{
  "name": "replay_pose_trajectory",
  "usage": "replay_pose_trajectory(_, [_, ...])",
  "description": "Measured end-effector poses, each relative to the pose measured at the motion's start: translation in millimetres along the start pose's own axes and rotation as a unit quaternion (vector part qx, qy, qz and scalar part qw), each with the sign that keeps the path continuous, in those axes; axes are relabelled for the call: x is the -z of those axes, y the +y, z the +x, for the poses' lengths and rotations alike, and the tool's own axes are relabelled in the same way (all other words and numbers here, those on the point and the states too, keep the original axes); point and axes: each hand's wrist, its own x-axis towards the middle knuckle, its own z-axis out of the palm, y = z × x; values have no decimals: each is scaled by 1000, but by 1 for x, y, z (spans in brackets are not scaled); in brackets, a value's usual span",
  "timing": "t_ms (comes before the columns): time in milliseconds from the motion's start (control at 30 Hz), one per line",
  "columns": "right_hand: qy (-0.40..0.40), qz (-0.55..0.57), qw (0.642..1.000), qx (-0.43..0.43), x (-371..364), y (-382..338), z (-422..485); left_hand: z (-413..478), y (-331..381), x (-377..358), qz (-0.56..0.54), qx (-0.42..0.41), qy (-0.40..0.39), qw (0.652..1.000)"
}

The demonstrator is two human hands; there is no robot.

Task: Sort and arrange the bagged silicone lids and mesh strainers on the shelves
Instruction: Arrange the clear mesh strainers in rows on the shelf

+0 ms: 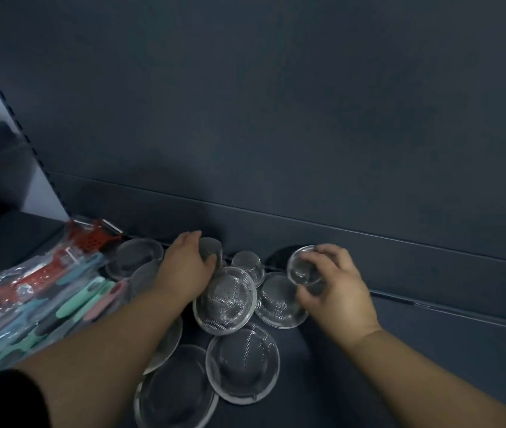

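Several round metal mesh strainers lie on the dark shelf (pixel 430 350), rims overlapping. My left hand (pixel 186 267) grips a small upturned strainer (pixel 213 248) near the back wall. My right hand (pixel 335 285) holds another small strainer (pixel 302 268) tilted above the shelf, fingers curled over its rim. Between the hands sit a large domed strainer (pixel 225 301), a small one (pixel 247 265) behind it and a wide one (pixel 276 301) under my right hand. More wide strainers (pixel 244 362) lie nearer to me. Bagged silicone lids (pixel 69 291) in red, teal, mint and pink are piled at the left.
The dark back panel (pixel 276 118) rises right behind the strainers, with a ledge (pixel 369 242) along its foot. A slotted shelf upright (pixel 14 118) stands at the far left. Bare shelf surface stretches to the right of my right hand.
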Motion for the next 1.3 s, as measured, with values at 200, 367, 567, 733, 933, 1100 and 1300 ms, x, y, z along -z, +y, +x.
replay_pose_trajectory(200, [-50, 93, 992, -71, 2, -20, -4, 21, -4, -5, 21, 66, -53, 996])
replay_pose_trajectory(367, [-45, 113, 982, -146, 9, -17, -14, 20, -9, -5, -5, 40, -12, 999])
replay_pose_trajectory(567, [-11, 140, 970, -198, 34, -2, -36, -10, 22, 17, -107, -27, 136, 985])
replay_pose_trajectory(733, [0, 152, 961, -232, 72, 26, -67, -76, 89, -6, -179, -71, 49, 980])
replay_pose_trajectory(933, [26, 148, 945, -292, 133, 92, -117, -144, 160, -75, -220, -93, -89, 967])
replay_pose_trajectory(1100, [32, 130, 940, -313, 209, 171, -165, -195, 243, -131, -222, -108, -127, 961])
replay_pose_trajectory(1300, [23, 73, 940, -333, 311, 272, -206, -251, 351, -205, -238, -120, -179, 947])
